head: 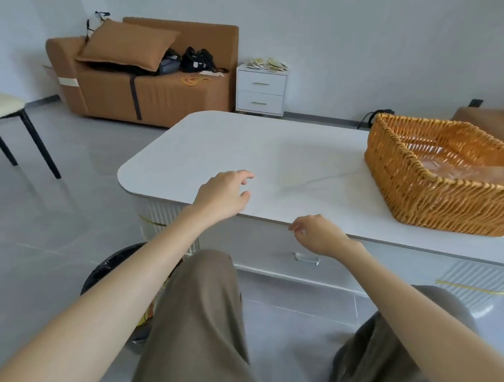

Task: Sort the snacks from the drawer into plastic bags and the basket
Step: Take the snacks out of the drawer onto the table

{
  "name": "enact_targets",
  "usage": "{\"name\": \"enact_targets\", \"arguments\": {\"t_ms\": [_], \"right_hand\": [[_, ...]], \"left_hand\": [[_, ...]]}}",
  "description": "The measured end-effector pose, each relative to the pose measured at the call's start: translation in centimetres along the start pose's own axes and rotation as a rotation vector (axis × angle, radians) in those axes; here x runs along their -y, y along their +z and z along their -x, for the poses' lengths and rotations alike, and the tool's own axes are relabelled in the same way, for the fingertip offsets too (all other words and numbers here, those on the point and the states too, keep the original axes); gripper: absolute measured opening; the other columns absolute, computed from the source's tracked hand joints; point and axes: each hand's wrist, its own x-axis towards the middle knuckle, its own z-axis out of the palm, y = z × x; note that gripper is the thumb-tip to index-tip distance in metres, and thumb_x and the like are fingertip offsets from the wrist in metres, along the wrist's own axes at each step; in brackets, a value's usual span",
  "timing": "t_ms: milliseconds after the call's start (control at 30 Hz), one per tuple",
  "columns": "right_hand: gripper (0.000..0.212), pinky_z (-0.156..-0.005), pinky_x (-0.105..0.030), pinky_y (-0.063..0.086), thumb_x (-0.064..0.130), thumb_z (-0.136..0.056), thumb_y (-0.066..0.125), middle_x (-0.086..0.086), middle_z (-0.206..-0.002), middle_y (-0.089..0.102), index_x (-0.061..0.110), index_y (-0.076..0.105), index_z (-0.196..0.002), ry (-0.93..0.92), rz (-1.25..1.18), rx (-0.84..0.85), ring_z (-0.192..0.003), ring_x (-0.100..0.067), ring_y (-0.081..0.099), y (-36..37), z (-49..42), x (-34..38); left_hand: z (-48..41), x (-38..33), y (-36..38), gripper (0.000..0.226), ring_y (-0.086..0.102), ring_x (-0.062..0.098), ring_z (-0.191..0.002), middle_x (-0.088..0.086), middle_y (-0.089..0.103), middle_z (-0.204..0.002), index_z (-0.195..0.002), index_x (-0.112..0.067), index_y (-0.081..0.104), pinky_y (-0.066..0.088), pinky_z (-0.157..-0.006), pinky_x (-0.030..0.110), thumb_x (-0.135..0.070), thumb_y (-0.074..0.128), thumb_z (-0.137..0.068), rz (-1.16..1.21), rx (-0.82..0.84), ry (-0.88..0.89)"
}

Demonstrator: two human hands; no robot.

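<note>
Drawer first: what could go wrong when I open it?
The drawer is shut and the knees sit right in front, so it may bump them when pulled. The basket stands near the front edge of the table; the right hand, reaching in, could nudge it off.

Head view looks down over the table (pixel 218 147).
</note>
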Motion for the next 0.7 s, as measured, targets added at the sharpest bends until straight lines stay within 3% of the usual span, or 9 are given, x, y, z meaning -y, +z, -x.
{"name": "enact_targets", "arguments": {"t_ms": [133,267,400,500,700], "right_hand": [[0.040,-0.103,-0.037,0.042,0.019,-0.095,0.044,-0.004,-0.136,0.056,0.019,0.054,-0.133,0.094,0.011,0.144,-0.125,-0.025,0.050,2.8,0.1,-3.6],[0.045,-0.102,-0.036,0.042,0.017,-0.096,0.044,-0.010,-0.142,0.047,0.012,0.044,-0.140,0.159,0.001,0.224,-0.129,-0.029,0.046,6.2,-0.4,-5.5],[0.047,-0.102,-0.037,0.040,0.013,-0.095,0.043,-0.013,-0.145,0.040,0.006,0.038,-0.142,0.175,0.014,0.267,-0.132,-0.029,0.041,9.1,-1.2,-6.5],[0.052,-0.108,-0.039,0.037,0.014,-0.094,0.047,-0.013,-0.149,0.034,0.005,0.033,-0.144,0.179,0.025,0.241,-0.139,-0.028,0.030,10.9,-1.6,-6.9],[0.047,-0.097,-0.036,0.044,0.010,-0.088,0.050,-0.016,-0.133,0.043,0.001,0.039,-0.133,0.139,0.120,0.164,-0.124,-0.031,0.046,11.6,-1.7,-6.6]], "left_hand": [[-1.0,-1.8,2.9,0.044,0.053,0.018,-0.118,-0.009,0.053,-0.135,-0.139,-0.028,0.044,0.044,-0.096,0.038,-0.023,0.047,-0.095,-0.005,0.045,0.023],[-1.6,-1.7,6.9,0.045,0.052,0.018,-0.119,-0.008,0.052,-0.136,-0.140,-0.027,0.043,0.042,-0.093,0.034,-0.023,0.048,-0.096,-0.020,0.102,0.021],[-1.5,-0.7,10.6,0.045,0.047,0.018,-0.125,-0.001,0.051,-0.137,-0.140,-0.022,0.044,0.040,-0.098,0.031,-0.021,0.050,-0.096,0.010,0.170,0.044],[-1.2,0.0,12.7,0.048,0.044,0.020,-0.128,0.000,0.045,-0.142,-0.143,-0.022,0.041,0.040,-0.102,0.037,-0.020,0.050,-0.096,-0.004,0.214,0.067],[-0.2,1.0,14.9,0.054,0.036,0.018,-0.135,-0.004,0.034,-0.150,-0.148,-0.021,0.032,0.036,-0.105,0.033,-0.020,0.049,-0.098,-0.004,0.173,0.137]]}}
